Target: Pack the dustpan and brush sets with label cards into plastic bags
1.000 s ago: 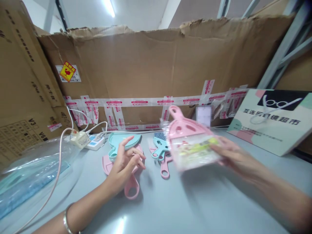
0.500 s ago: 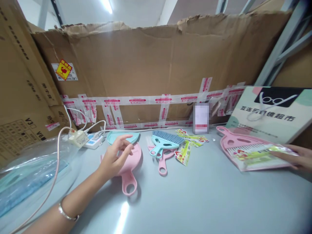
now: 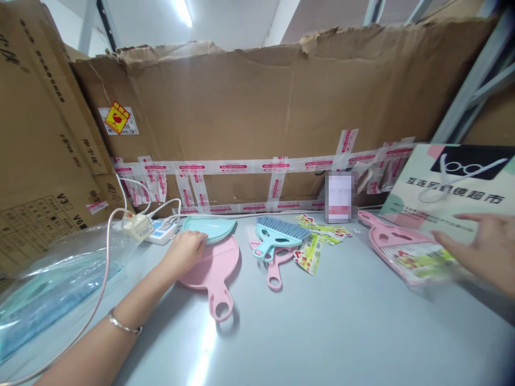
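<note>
L hand (image 3: pixel 185 254) is now down on the turq. dustpan (image 3: pixel 219 229); 0.5 s ago it hung above the pans w/ fingers loosely bent. Its fingers are curled over the pan's near L part, but they hide the handle, so can't tell if they're clenched on it. Turq. pan sits far side of the pink dustpan (image 3: pixel 213 262) & overlaps its far edge; pink handle points near, slightly R.

R hand (image 3: pixel 486 246), far R, partly cut off by the frame edge, has let go: fingers spread, nothing grasped. 0.5 s ago they were on the bagged pink set (image 3: pixel 384 237); 1 s ago they held that set up over mid-table. Now the set lies on the R side of the table (image 3: pixel 306 332), pink handle pointing far L, card visible thru the plastic. Thumb overlaps its R end in view; can't tell if it touches. That end is a bit blurred.

Mid-table, unmoved vs 0.5 s ago: turq. brush (image 3: pixel 279 235) on top of the pink brush (image 3: pixel 274 268), bristles to far R. Printed cards (image 3: pixel 309 254) just R of them, some farther back. Behind stands a pixelated upright item (image 3: pixel 339 197) near the carton wall (image 3: pixel 257 107). Far R: pale box w/ glasses print (image 3: pixel 454 201). L side: clear plastic bag (image 3: pixel 52 300) w/ turq. & blue items inside, white cord (image 3: pixel 106 257) running across it.
</note>
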A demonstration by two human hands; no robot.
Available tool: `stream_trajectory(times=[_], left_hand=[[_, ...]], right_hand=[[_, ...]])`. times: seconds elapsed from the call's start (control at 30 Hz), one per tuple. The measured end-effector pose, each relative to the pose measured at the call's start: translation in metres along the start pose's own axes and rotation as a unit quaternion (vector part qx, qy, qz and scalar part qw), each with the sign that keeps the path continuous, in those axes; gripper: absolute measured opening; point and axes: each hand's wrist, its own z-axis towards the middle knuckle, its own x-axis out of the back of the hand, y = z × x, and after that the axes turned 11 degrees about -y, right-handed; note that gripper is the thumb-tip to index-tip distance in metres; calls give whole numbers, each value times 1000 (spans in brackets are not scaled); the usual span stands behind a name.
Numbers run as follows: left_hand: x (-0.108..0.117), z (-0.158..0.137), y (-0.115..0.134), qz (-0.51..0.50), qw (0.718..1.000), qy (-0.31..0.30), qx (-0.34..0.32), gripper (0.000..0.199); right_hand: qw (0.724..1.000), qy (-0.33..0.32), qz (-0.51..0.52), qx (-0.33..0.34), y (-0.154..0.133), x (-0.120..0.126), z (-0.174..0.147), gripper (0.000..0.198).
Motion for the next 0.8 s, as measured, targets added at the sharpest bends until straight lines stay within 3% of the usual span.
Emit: stream_trajectory(times=[0.07,0.2,0.3,0.37,0.43,0.53,0.6,0.7,0.73,0.8], left_hand=[[1,0,1,15,1000,2,16,26],[8,-2,6,32,999,14,38,17],[16,-5,10,41,997,35,50,15],[20,-7,14,61,995,74,21,16],[23,-10,19,95,984,138,-60,14],[26,-15,28,145,935,223,-235,12],[29,-18,33,153,893,270,-325,15],[35,-22,38,151,850,320,-390,16],[36,-23,39,151,843,326,-400,15],[37,-23,40,152,838,323,-412,15]], right_hand=[[999,0,3,48,-36,11,-5,53],[976,16,108,186,-106,28,-11,37],[953,-13,203,224,-149,35,-24,26],[932,-62,283,217,-173,37,-36,23],[898,-155,365,191,-195,38,-47,24],[837,-276,448,151,-222,31,-57,28],[815,-297,482,124,-233,21,-58,34],[771,-334,538,70,-240,4,-59,44],[740,-368,561,52,-239,0,-61,45],[650,-468,599,20,-236,-3,-68,44]])
